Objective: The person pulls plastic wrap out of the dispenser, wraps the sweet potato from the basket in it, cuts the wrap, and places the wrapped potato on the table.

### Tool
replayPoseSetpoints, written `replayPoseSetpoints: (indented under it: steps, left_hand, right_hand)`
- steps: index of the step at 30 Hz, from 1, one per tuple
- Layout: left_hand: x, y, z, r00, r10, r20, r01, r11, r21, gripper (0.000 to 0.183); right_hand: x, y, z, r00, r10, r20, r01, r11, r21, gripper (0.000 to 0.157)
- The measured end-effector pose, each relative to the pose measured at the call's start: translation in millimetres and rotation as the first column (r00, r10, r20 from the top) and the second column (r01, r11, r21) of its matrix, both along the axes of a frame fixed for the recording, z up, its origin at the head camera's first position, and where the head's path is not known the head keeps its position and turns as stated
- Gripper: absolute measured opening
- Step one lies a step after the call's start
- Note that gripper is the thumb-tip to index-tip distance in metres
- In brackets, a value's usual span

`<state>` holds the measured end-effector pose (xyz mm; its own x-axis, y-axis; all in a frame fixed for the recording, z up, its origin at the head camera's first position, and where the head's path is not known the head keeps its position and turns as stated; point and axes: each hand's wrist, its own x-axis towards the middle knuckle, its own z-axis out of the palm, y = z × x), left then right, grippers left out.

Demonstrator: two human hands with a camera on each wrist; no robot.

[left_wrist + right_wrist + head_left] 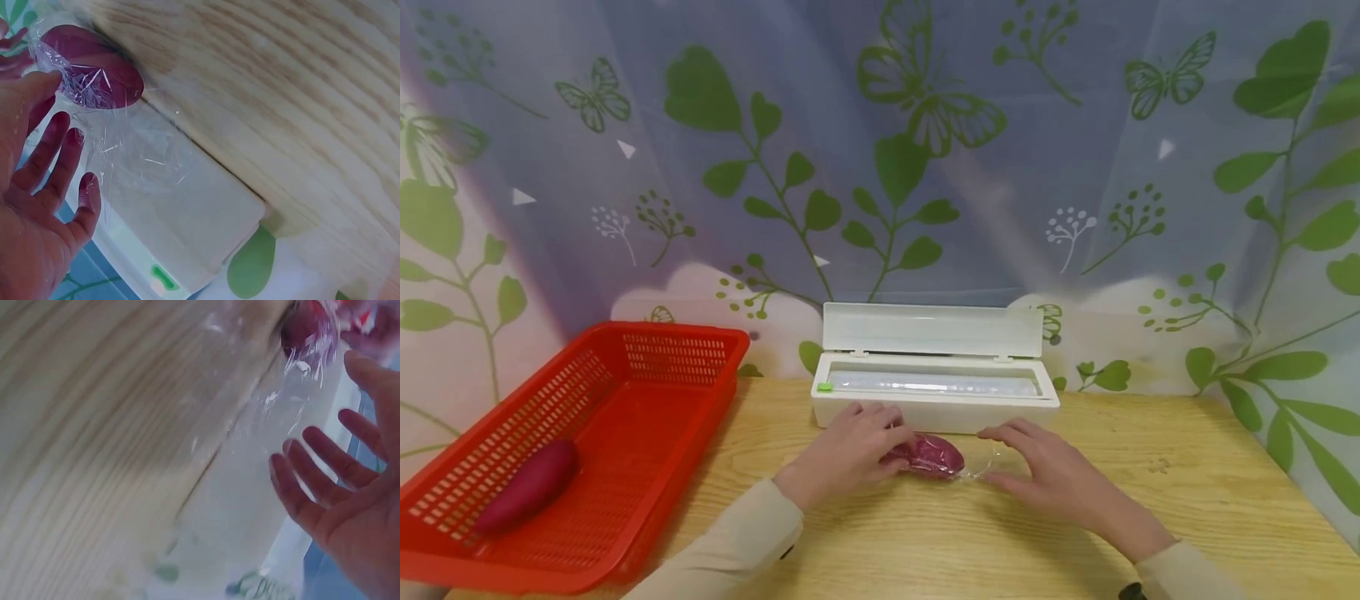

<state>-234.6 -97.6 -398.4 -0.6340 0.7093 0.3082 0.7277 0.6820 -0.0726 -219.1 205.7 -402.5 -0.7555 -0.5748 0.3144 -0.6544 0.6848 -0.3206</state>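
A purple sweet potato lies on the table, wrapped in clear plastic film whose loose ends stick out at both sides. My left hand is at its left end, the thumb at the wrapped potato and the other fingers spread, lightly bent, by the loose film. To the right, my right hand has its fingers spread apart around the other film end, off the potato. Just behind both hands stands a white film dispenser box, its lid raised and a film roll inside.
On the left stands a red plastic basket with another purple sweet potato in it. A green slider sits at the dispenser's left edge. Behind the wooden table hangs a cloth printed with leaves and butterflies.
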Motion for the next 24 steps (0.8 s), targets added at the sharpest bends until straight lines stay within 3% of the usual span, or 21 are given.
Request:
replayPoseSetpoints:
  steps: [5, 8, 13, 20, 24]
  left_hand:
    - [0.1, 1.6, -2.7, 1.0, 0.007, -0.03, -0.007, 1.0, 0.021, 0.025]
    - [0.6, 2.4, -2.9, 1.0, 0.021, -0.002, -0.021, 1.0, 0.013, 0.04]
    - [1.1, 3.2, -3.8, 0.999, 0.027, 0.04, -0.028, 0.999, 0.019, 0.05]
    - [2.6, 4.2, -7.0, 1.0, -0.005, 0.003, 0.005, 0.999, 0.053, 0.022]
    - [2.9, 5.7, -6.6, 0.996, -0.042, 0.076, 0.033, 0.994, 0.107, 0.014]
  right_hand:
    - [-2.8, -23.8, -5.6, 0.998, 0.0, -0.062, 0.007, 0.992, 0.123, 0.059]
    - [-4.9, -30.7, -8.1, 0.991, -0.003, -0.13, 0.024, 0.987, 0.159, 0.046]
    - [-5.8, -36.1, -7.6, 0.988, -0.016, -0.156, 0.035, 0.992, 0.124, 0.02]
    - [-4.9, -36.3, -3.9, 0.998, 0.003, -0.067, -0.003, 1.0, -0.005, 0.008]
    - [-4.6, -34.1, -2.8, 0.999, 0.03, 0.038, -0.027, 0.997, -0.065, 0.01]
